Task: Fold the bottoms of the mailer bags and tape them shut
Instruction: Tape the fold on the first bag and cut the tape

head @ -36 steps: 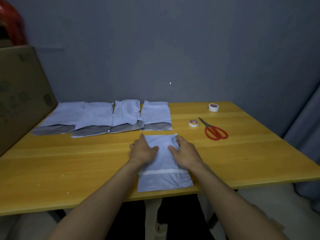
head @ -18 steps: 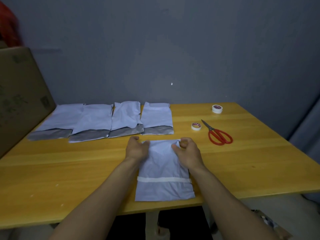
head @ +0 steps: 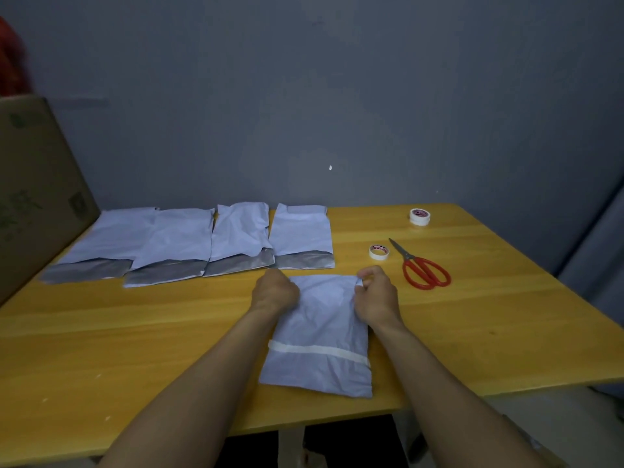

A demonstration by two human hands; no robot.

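A white mailer bag (head: 320, 336) lies flat near the front edge of the wooden table (head: 135, 332), a white strip across its lower part. My left hand (head: 275, 292) grips the bag's far left corner with curled fingers. My right hand (head: 374, 295) pinches the far right corner. Several more mailer bags (head: 189, 241) with grey open ends lie in a row behind. Two rolls of white tape, one near (head: 379, 252) and one far (head: 419, 216), sit to the right.
Red-handled scissors (head: 423, 270) lie right of the near tape roll. A large cardboard box (head: 33, 184) stands at the table's left edge. A grey wall closes the back, and a grey curtain (head: 594, 255) hangs at the right.
My hands went from lying flat on the bag's upper part to curling around its far corners. The view has shifted slightly.
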